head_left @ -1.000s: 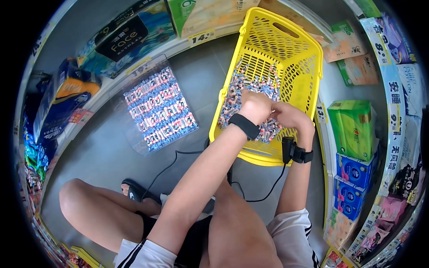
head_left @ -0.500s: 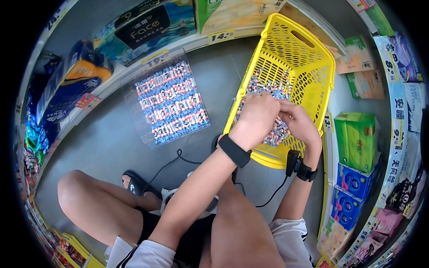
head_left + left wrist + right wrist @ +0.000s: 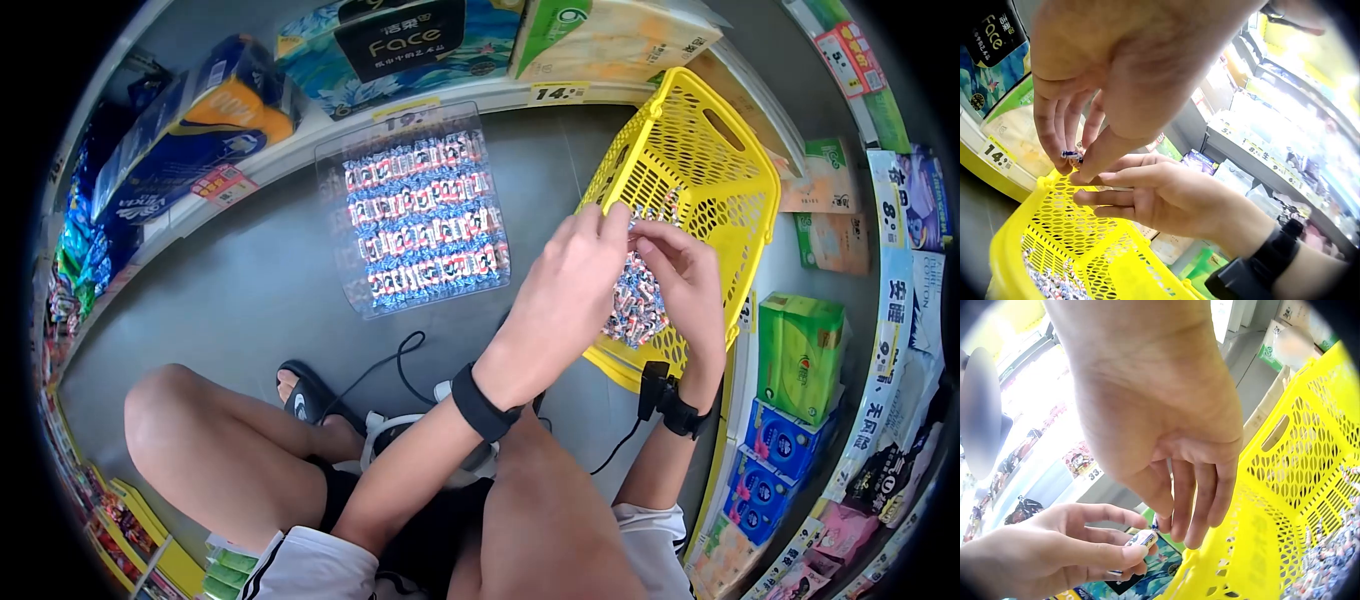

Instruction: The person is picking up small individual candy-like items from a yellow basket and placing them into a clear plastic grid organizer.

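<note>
Both hands are raised over the near rim of a yellow plastic basket (image 3: pixel 730 130), fingertips meeting. My left hand (image 3: pixel 608 228) pinches one small wrapped candy (image 3: pixel 1072 155) between thumb and fingers; the same candy (image 3: pixel 1142 538) shows in the right wrist view. My right hand (image 3: pixel 648 238) faces it with loosely extended fingers, its tips right by the candy and the left thumb. A heap of wrapped candies (image 3: pixel 635 300) lies in the basket's bottom. Left of the basket, a clear flat tray (image 3: pixel 335 220) on the floor holds candies lined up in rows.
I sit on a grey shop floor between low shelves stacked with tissue packs (image 3: pixel 400 40) and boxes (image 3: pixel 800 340). A black cable (image 3: pixel 400 355) runs across the floor near my sandal (image 3: pixel 300 395) and bare knee (image 3: pixel 165 420).
Both hands have lifted out of the candy heap in the basket and now meet above its rim with one candy pinched. The head view has swung left.
</note>
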### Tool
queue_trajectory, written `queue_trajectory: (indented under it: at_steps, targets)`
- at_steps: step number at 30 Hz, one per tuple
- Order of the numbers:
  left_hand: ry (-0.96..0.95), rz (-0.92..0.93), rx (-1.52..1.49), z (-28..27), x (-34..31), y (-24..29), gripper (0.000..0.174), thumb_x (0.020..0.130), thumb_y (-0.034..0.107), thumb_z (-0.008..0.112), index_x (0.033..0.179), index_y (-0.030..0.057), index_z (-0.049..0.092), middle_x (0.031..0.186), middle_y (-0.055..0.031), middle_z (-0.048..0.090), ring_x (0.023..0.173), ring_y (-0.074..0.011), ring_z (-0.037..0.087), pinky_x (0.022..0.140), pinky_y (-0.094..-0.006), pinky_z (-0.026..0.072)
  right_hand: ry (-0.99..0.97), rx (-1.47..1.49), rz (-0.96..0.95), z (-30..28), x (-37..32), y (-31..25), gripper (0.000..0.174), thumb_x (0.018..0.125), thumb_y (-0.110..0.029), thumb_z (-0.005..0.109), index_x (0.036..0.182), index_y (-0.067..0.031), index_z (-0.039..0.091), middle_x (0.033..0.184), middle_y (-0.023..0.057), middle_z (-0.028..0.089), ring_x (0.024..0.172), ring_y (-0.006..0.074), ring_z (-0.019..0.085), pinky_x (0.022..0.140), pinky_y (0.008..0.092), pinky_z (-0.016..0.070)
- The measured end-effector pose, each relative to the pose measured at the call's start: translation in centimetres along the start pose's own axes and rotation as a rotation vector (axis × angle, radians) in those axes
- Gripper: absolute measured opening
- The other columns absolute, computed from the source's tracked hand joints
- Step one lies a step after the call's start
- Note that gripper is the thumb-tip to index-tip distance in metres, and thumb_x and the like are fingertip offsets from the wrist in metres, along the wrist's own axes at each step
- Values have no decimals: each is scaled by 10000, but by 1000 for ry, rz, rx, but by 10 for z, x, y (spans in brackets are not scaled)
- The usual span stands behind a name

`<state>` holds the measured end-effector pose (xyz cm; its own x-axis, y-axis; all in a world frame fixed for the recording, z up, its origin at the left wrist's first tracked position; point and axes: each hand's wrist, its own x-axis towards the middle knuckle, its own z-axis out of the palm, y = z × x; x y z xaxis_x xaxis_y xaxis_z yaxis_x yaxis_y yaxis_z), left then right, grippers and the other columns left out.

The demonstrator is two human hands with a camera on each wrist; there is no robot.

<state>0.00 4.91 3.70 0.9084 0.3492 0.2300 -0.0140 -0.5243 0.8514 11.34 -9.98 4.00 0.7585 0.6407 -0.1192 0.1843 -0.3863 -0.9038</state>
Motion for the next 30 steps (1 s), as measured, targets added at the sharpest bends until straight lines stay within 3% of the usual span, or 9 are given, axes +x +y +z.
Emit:
queue_trajectory:
  at_steps: [4,9,13,19,27,28,30]
  targets:
    - [137,-31,-27,-16,-10,-21,369,896,-47,682,1249,-7,583,1075,-230,630,958,-469,658,804,-504,560,-83,54,-4,34,10,-20,269,1005,-38,657,1247,72,696,1030,141,784,945,186,750,886,312,579]
    - [242,-135,-60,-31,-20,-50,422,870,-94,674,1280,0,632,1089,-196,654,901,-342,702,800,-419,583,-72,-81,-60,79,26,-37,342,939,-58,732,1247,82,683,972,158,787,870,198,758,826,317,592]
    - [339,-167,-50,-43,-27,-69,414,866,-96,679,1267,-1,636,1097,-187,659,893,-310,699,800,-398,581,-33,-181,-92,116,35,-52,329,897,-44,759,1200,66,699,920,154,785,818,225,764,776,337,596]
    - [389,-248,-84,-58,-34,-102,399,882,-79,685,1269,-2,630,1101,-180,664,888,-287,710,787,-380,585,-8,-367,-133,160,52,-45,262,880,-42,767,1136,-5,722,895,180,770,803,328,768,720,408,593]
    - [469,-335,-85,-72,-46,-148,392,888,-107,650,1268,-10,629,1131,-193,682,912,-297,732,791,-380,600,-71,-354,-75,219,75,-29,247,898,-65,739,1142,-32,722,919,190,775,875,376,770,768,446,603]
    - [478,-349,-67,-75,-48,-154,395,887,-111,645,1269,-13,628,1128,-195,684,905,-298,731,792,-380,601,-77,-359,-71,227,78,-23,247,898,-65,739,1142,-32,722,919,190,775,875,376,770,768,446,603]
    - [458,-385,-76,-79,-52,-164,419,880,-106,650,1288,-14,620,1133,-200,689,927,-313,739,809,-397,603,-108,-376,-68,241,86,-16,279,887,-50,784,1155,-2,723,917,175,781,835,268,789,725,357,613]
